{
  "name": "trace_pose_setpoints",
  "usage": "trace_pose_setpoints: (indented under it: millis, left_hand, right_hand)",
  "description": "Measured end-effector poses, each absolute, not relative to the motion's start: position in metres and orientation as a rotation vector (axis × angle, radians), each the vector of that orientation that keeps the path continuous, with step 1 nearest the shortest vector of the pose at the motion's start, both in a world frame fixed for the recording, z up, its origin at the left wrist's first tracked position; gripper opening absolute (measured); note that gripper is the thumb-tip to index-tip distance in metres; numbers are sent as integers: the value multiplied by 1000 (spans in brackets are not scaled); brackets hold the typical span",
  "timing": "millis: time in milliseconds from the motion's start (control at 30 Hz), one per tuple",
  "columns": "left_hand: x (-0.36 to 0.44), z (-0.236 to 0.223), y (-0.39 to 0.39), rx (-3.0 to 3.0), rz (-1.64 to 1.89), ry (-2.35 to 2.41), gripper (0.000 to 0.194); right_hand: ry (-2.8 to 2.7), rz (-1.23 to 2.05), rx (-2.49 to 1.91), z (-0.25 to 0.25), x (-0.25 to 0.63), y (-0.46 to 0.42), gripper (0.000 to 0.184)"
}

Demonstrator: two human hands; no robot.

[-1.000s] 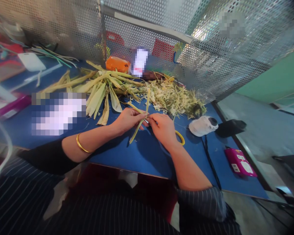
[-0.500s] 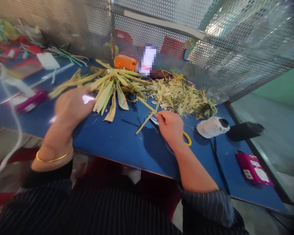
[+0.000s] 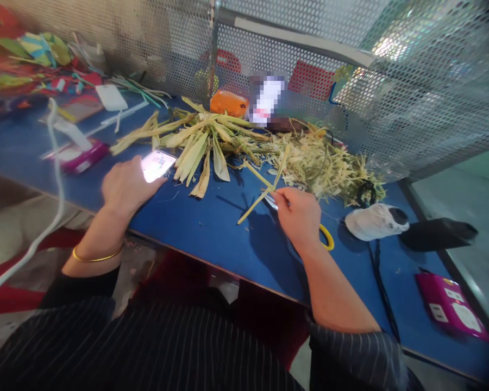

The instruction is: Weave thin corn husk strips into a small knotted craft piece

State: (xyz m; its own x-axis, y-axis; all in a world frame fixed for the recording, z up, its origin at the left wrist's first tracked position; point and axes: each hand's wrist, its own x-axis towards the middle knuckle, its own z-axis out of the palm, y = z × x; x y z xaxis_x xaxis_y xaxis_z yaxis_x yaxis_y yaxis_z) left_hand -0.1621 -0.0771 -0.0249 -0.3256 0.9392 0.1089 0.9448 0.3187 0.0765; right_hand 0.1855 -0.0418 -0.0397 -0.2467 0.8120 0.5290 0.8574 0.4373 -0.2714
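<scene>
My left hand (image 3: 126,184) is closed around a phone (image 3: 157,164) with a lit screen, low over the table's left part. Between thumb and fingers, my right hand (image 3: 297,214) pinches a small piece of pale yellow-green plant strips (image 3: 256,205), crossed and spreading from one point. Under that hand lies a pair of scissors (image 3: 327,237) with a yellow handle, partly hidden by the hand. Between my hands and farther back, long dried husk leaves (image 3: 195,155) lie fanned out. To their right is a heap of shredded husk (image 3: 321,165).
A white thread spool (image 3: 369,221) and a dark one (image 3: 438,234) lie at the right, near a purple packet (image 3: 452,304). An orange packet (image 3: 228,103) and a blurred upright screen (image 3: 268,100) stand by the perforated metal partition (image 3: 171,49). A white cable (image 3: 44,233) hangs at left.
The view has swung left, so things sit farther right. My left hand has turned and tilted the phone, showing more of its screen. My right hand keeps its pinch on the crossed strips.
</scene>
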Motion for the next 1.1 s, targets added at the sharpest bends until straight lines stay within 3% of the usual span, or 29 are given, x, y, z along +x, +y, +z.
trace_pose_setpoints:
  millis: [333, 600, 700, 767, 833, 900, 1000, 1100]
  left_hand:
    - [-162, -27, -78, -1755, -204, -2499, 77]
    - [-161, -20, -76, -1725, -102, -2544, 88]
    - [-155, -12, -82, -1792, -290, -2543, 93]
    - [-140, -7, -84, -1782, -554, -2338, 82]
    - [-115, -4, -79, -1933, -834, -2197, 57]
    - [-83, -5, -68, -2338, -1045, -2129, 42]
    - [-32, -13, -45, -2864, -1378, -2100, 50]
    - [8, -21, -29, -3201, -1694, -2189, 31]
  right_hand:
    - [-2103, -70, -1403, -39, 183, -44, 23]
    - [-2100, -71, -1374, -40, 183, -43, 25]
    - [-2090, -74, -1377, -40, 183, -43, 25]
    - [-2079, -71, -1384, -40, 183, -43, 24]
    - [-2061, -61, -1382, -39, 183, -43, 23]
    - [-2041, -37, -1368, -38, 183, -44, 23]
    - [-2047, 6, -1335, -37, 183, -44, 23]
    - [-2114, 5, -1314, -37, 183, -43, 22]
